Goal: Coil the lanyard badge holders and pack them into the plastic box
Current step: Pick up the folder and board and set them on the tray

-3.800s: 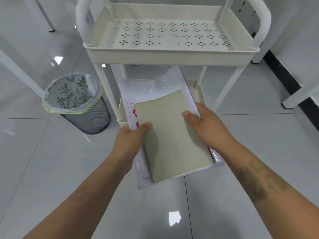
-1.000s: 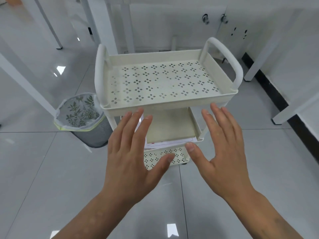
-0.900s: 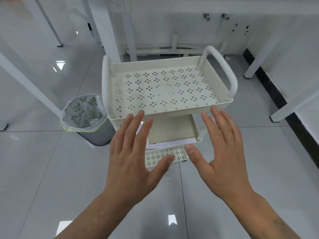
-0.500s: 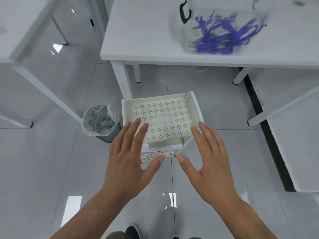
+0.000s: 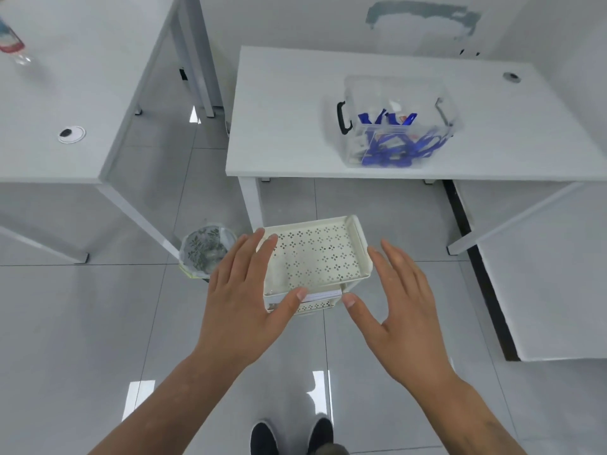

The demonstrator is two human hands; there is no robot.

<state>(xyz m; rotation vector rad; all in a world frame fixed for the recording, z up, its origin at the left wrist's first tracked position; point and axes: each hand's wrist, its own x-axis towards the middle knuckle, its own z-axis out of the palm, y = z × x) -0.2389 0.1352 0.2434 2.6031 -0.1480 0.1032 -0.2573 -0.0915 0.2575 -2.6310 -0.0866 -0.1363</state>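
A clear plastic box (image 5: pixel 399 121) with a black handle stands on the white table (image 5: pixel 289 126) ahead. Blue lanyard badge holders (image 5: pixel 399 147) lie piled inside it. My left hand (image 5: pixel 244 305) and my right hand (image 5: pixel 399 310) hover palm-down in front of me, fingers spread, holding nothing. Both are well short of the table and float over the cream cart (image 5: pixel 317 257) below.
The cream cart has perforated trays, and papers show on its lower shelf (image 5: pixel 323 294). A mesh waste bin (image 5: pixel 205 249) with a leaf-print liner stands left of it. White tables stand at left (image 5: pixel 65 93) and right (image 5: pixel 542 267). My shoes (image 5: pixel 290 436) show at the bottom.
I have let go of the papers, now on the cart's lower shelf, and risen. The view has lifted, so the table with the box has come into sight. Both hands stay spread.
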